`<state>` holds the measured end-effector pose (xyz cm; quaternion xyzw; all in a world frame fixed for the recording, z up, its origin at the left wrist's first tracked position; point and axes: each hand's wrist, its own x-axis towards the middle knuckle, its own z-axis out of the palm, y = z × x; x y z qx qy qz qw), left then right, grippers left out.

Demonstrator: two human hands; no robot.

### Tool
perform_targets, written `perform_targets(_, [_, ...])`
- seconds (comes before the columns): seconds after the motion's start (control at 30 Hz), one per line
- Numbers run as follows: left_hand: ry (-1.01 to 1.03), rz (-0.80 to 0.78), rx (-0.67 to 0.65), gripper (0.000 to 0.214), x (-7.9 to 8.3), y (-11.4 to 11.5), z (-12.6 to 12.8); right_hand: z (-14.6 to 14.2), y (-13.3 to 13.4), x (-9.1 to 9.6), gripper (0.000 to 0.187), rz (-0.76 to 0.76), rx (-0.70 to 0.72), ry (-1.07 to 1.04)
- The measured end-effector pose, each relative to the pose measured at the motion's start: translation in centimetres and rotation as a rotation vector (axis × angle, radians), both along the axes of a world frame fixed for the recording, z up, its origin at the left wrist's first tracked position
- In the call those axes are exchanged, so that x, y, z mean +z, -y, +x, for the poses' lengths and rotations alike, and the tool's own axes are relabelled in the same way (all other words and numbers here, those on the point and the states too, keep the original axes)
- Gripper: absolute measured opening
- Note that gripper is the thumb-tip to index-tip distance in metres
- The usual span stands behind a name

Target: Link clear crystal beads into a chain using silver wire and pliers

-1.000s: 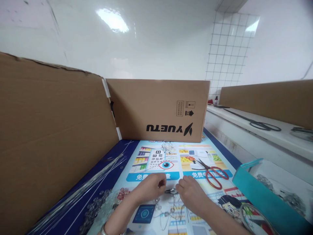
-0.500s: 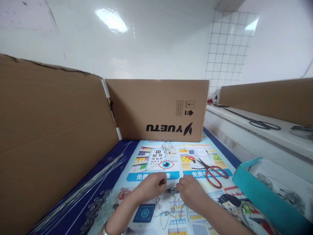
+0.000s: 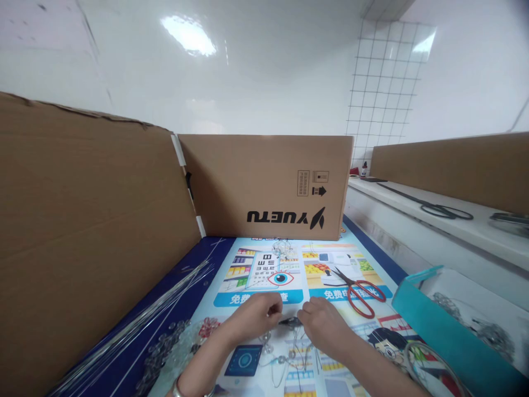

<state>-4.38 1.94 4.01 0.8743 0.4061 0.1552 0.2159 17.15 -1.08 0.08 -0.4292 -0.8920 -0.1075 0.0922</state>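
Note:
My left hand (image 3: pixel 261 312) is closed, its fingers curled in; what they hold, if anything, is hidden. To its right my right hand (image 3: pixel 324 325) is closed too, with thumb and fingers pressed together; its contents cannot be made out. Between the hands lies a dark metal tool (image 3: pixel 290 322), perhaps small pliers, partly hidden. Thin bent wires (image 3: pixel 300 353) and clear beads (image 3: pixel 282 359) spread just below the hands on the printed mat (image 3: pixel 291 309). Past the left forearm is a pile of clear beads (image 3: pixel 171 347) with a cluster of red beads (image 3: pixel 209 326).
Red-handled scissors (image 3: pixel 359 292) rest right of the hands. A teal box (image 3: pixel 450 331) with wire pieces stands at the right. Long straight wires (image 3: pixel 152 320) lie at the left. A beaded wire piece (image 3: pixel 282 248) sits near the cardboard wall (image 3: pixel 268 182). Coiled wire (image 3: pixel 430 353) is at front right.
Both hands stay in nearly the same place, closed. Only very slight shifts of the hands and the view show.

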Motion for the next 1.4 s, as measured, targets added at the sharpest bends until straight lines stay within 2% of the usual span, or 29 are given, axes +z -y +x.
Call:
perform_targets(0.6, [0.025,-0.05,0.013,0.012,0.32,-0.08,-0.4,-0.18,-0.29,-0.01,0.013,0.005,0.014,0.013])
perform_targets(0.9, [0.023,-0.056,0.022,0.012,-0.33,-0.5,-0.58,-0.05,-0.29,0.03,0.013,-0.001,-0.001,0.0])
perform_targets(1.4, [0.009,0.01,0.015,0.011,-0.24,-0.45,-0.33,0.18,-0.14,0.09,0.009,-0.008,-0.014,-0.034])
